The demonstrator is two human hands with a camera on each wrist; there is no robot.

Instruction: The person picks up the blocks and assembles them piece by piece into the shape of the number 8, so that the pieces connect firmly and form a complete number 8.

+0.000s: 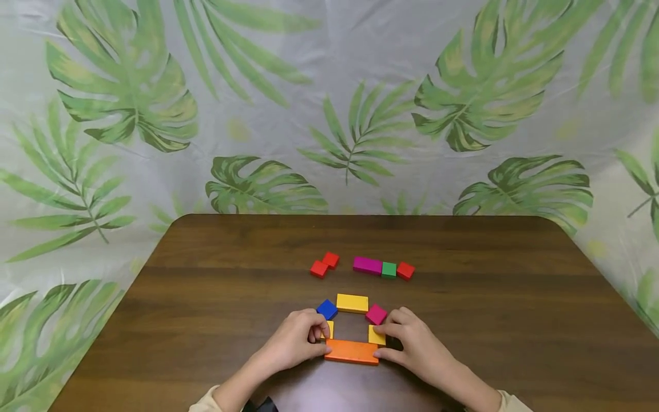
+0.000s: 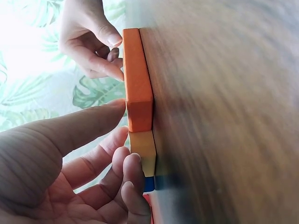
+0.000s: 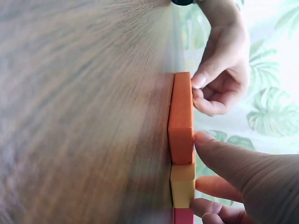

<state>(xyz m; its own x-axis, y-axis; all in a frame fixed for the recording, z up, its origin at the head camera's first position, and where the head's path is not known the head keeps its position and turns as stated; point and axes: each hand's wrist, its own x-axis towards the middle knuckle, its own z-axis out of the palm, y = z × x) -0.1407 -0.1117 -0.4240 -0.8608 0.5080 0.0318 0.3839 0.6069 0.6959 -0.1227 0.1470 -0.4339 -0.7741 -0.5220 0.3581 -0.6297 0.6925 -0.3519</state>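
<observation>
An orange rectangular block (image 1: 352, 352) lies nearest the person, closing a ring of blocks. At its left end, the left hand (image 1: 296, 340) rests its thumb on the orange top and its index fingertip on a small yellow block (image 1: 330, 328). Likewise the right hand (image 1: 419, 346) touches the orange block's right end with its thumb and another small yellow block (image 1: 377, 336) with its index finger. The remaining fingers bend loosely. Beyond these sit a tilted blue block (image 1: 327, 309), a longer yellow block (image 1: 352, 303) and a tilted pink block (image 1: 376, 314).
Farther back, two red blocks (image 1: 319, 269) meet at a corner. To their right a magenta block (image 1: 368, 265), a green block (image 1: 389, 270) and a red block (image 1: 405, 270) form a row. The brown wooden table (image 1: 206, 297) ends before a leaf-patterned cloth (image 1: 360, 114).
</observation>
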